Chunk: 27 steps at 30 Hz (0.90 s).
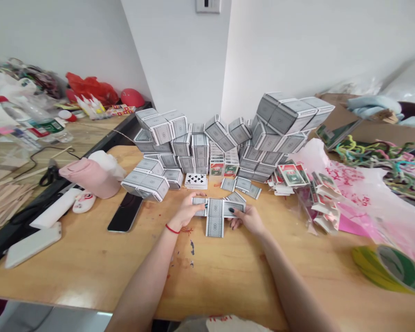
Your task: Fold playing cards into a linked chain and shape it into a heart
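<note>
Between my two hands is a group of grey-backed playing cards [215, 217], joined in a T shape with one card hanging down the middle. My left hand [187, 210], with a red string bracelet at the wrist, pinches the left end. At the right end, my right hand [248, 218] grips with the thumb on top and fingers underneath. Just behind lie a few loose folded cards [242, 185] and a face-up stack of cards [196, 180]. Box-shaped blocks built from cards [198, 146] are piled across the back.
Playing card packs [291, 175] and opened card boxes [325, 203] lie at the right, near yellow-green tape [389, 267]. At the left are a black phone [125, 212], a pink cylindrical case [90, 177], a white mouse [84, 202] and a white slab-like object [33, 245].
</note>
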Tool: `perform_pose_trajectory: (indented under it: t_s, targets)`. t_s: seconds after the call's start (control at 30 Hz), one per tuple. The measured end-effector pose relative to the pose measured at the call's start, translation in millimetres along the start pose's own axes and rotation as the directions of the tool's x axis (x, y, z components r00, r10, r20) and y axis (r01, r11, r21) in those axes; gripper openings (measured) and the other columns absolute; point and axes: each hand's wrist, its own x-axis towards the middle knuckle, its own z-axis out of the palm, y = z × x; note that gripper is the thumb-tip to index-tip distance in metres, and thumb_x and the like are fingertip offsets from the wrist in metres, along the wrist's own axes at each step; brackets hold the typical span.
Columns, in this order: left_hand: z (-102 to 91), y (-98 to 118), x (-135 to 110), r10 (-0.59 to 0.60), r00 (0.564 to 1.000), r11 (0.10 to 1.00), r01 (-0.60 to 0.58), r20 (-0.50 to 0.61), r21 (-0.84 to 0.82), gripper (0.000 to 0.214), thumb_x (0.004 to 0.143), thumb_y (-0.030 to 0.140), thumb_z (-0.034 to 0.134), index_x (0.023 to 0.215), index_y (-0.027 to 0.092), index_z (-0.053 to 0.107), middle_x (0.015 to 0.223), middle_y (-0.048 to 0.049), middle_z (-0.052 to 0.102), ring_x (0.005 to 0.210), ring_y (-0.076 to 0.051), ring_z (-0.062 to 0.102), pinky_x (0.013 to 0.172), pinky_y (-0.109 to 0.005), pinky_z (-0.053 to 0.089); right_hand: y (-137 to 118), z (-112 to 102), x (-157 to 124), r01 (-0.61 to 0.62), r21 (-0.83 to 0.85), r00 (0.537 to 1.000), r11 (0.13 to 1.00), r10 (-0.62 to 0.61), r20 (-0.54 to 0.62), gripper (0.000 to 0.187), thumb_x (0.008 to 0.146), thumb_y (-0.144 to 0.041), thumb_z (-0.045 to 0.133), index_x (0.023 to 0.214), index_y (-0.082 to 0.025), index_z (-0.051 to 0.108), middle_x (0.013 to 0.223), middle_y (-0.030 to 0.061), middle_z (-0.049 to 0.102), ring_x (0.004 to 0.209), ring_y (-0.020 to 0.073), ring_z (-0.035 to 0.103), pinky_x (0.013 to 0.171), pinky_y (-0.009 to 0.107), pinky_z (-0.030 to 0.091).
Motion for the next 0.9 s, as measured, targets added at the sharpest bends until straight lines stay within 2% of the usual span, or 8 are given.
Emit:
perform_pose_trajectory:
  t_s: [0.2,0.4,0.57,0.67,0.9]
  targets:
    - [2.5,0,0,-0.015,0.999,1.000,0.016,0.032,-0.020,0.033,0.058,0.012,0.063,0.090,0.015,0.055,0.091,-0.0028,0.057,0.077,-0.012,0.053,0.067,-0.023,0.041,-2,-2,0,0.019,0.011,0.999,1.000,-0.020,0.038,0.032,0.064,-0.042,0.064,0.057,-0.011,0.057,0.056,0.0064,0.066,0.035,0.0120,0.056,0.033,0.021,0.045]
    - [3.9,2,0,0.026,0.998,0.998,-0.022,-0.054,0.067,0.036,0.056,0.012,0.062,0.092,0.015,0.056,0.088,-0.0019,0.059,0.075,-0.012,0.054,0.066,-0.022,0.040,2,5,1,-0.006,-0.104,0.998,0.995,0.000,-0.065,0.037,0.067,-0.049,0.058,0.060,-0.013,0.055,0.048,0.0045,0.063,0.037,0.0141,0.058,0.035,0.021,0.047]
    - [4.2,6,-3,0.031,1.000,0.996,-0.030,-0.005,0.080,0.038,0.058,0.017,0.063,0.096,0.016,0.057,0.093,-0.0029,0.059,0.073,-0.011,0.054,0.063,-0.022,0.041,1,6,0,0.001,-0.117,0.998,0.993,-0.007,-0.059,0.037,0.067,-0.049,0.058,0.061,-0.013,0.056,0.048,0.0042,0.063,0.038,0.0142,0.059,0.037,0.022,0.048]
    - [7.7,4,-3,0.050,0.997,0.992,-0.043,-0.066,0.115,0.035,0.055,0.017,0.067,0.089,0.015,0.058,0.095,-0.0038,0.058,0.078,-0.012,0.054,0.066,-0.022,0.042,0,4,-1,0.020,-0.068,0.999,0.997,-0.023,-0.039,0.035,0.067,-0.047,0.060,0.061,-0.013,0.056,0.053,0.0055,0.065,0.039,0.0138,0.059,0.036,0.021,0.047]
    - [15.2,0,-1,-0.004,0.987,0.996,0.018,-0.159,0.088,0.031,0.049,0.013,0.068,0.078,0.014,0.057,0.078,-0.0010,0.059,0.065,-0.010,0.054,0.059,-0.021,0.043,0,1,0,-0.008,-0.001,1.000,1.000,0.008,-0.004,0.035,0.065,-0.044,0.063,0.056,-0.010,0.058,0.048,0.0067,0.063,0.036,0.0132,0.057,0.035,0.021,0.046]
